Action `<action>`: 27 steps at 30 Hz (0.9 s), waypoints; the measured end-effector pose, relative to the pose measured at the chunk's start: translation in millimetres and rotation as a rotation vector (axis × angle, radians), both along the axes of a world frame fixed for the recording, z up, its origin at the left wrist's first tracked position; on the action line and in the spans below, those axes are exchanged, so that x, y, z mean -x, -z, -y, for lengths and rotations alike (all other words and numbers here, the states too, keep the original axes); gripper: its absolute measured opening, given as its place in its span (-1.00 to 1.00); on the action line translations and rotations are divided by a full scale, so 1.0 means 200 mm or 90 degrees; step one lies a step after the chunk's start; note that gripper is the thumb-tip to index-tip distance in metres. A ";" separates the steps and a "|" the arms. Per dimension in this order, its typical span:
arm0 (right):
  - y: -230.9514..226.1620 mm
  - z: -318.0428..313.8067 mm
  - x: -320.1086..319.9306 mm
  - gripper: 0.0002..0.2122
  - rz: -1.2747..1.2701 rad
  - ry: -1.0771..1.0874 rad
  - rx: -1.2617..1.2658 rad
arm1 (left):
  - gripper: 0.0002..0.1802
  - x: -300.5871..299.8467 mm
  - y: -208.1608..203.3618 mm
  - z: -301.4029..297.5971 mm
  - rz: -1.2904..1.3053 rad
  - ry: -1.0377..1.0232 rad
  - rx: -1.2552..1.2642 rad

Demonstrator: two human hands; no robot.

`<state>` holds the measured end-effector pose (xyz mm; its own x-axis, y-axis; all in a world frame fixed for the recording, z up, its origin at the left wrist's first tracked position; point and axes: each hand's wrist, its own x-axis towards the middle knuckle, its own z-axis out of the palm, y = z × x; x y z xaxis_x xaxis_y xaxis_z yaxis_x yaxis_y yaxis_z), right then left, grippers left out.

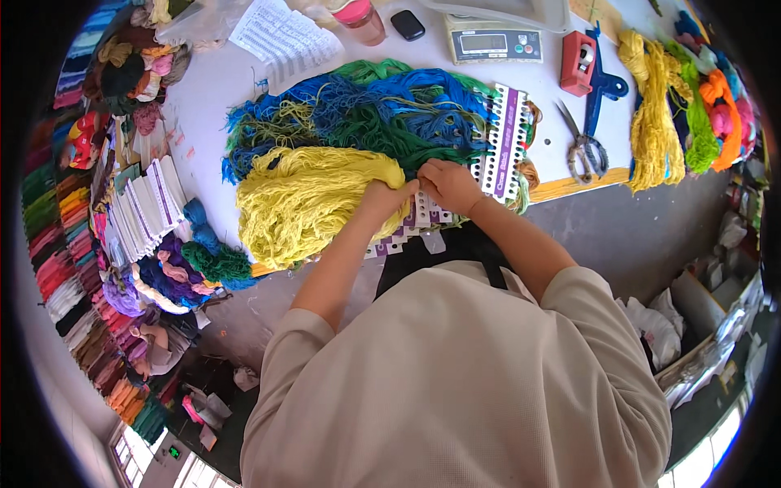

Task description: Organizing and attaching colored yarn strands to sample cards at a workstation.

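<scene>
My left hand [382, 200] presses against a big heap of yellow yarn [305, 199] at the near edge of the white table [211, 89]. My right hand [450, 185] is closed just beside it, pinching yarn strands over white and purple punched sample cards [502, 142]. Behind both hands lies a tangled pile of blue and green yarn [382, 110]. Whether the left fingers grip strands is hidden by the yarn.
Scissors [582, 146], a blue clamp tool [602, 85], a red tape dispenser [577, 61] and a digital scale [494, 42] lie at the back right. Yellow, green and orange skeins [675, 122] sit far right. A stack of cards [146, 211] and coloured yarn bundles line the left.
</scene>
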<state>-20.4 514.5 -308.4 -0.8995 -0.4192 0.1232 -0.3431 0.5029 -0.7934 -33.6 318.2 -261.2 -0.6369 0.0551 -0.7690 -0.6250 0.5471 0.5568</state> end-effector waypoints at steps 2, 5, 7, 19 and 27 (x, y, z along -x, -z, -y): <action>0.00 -0.02 -0.01 -0.90 -0.002 0.007 0.002 | -0.60 0.02 0.00 -0.06 0.028 -0.069 -0.038; -0.01 -0.02 -0.03 -0.89 -0.014 0.020 0.004 | -0.67 0.05 0.02 -0.04 0.147 -0.185 -0.131; -0.01 -0.01 -0.03 -0.89 -0.021 0.027 0.003 | -0.68 0.07 0.06 -0.03 0.241 -0.231 -0.188; 0.00 0.00 -0.01 -0.91 -0.012 0.022 -0.030 | -0.45 0.10 -0.14 0.21 -0.207 0.120 0.000; -0.07 0.03 -0.04 -0.93 0.072 0.068 0.006 | -0.57 0.15 -0.62 0.60 -0.301 0.021 -0.530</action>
